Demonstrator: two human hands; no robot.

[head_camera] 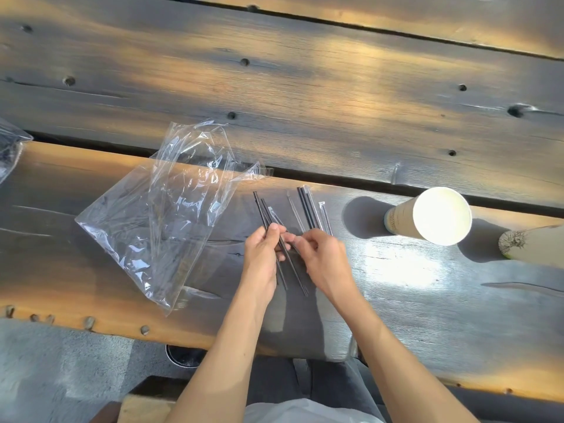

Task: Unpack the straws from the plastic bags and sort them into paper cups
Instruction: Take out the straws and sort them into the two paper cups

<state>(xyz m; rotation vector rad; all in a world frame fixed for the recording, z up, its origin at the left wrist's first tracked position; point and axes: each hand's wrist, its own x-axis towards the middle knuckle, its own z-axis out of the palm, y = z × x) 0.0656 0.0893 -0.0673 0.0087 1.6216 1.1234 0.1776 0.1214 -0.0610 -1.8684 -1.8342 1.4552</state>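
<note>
Both hands meet at the table's middle over thin black straws. My left hand [262, 254] grips a small bunch of black straws [263, 209] that fans out above and below the fist. My right hand [317, 254] pinches one of these straws beside the left fingers. More straws in clear wrappers [309, 209] lie on the wood just beyond my right hand. An empty clear plastic bag [164, 209] lies crumpled and open to the left. A white paper cup [436, 216] stands to the right with nothing visible inside it.
A second paper cup [531, 244] lies on its side at the right edge. Another plastic bag [10, 148] pokes in at the far left. The dark wooden plank table [305, 102] has gaps between boards; its near edge runs just above my lap.
</note>
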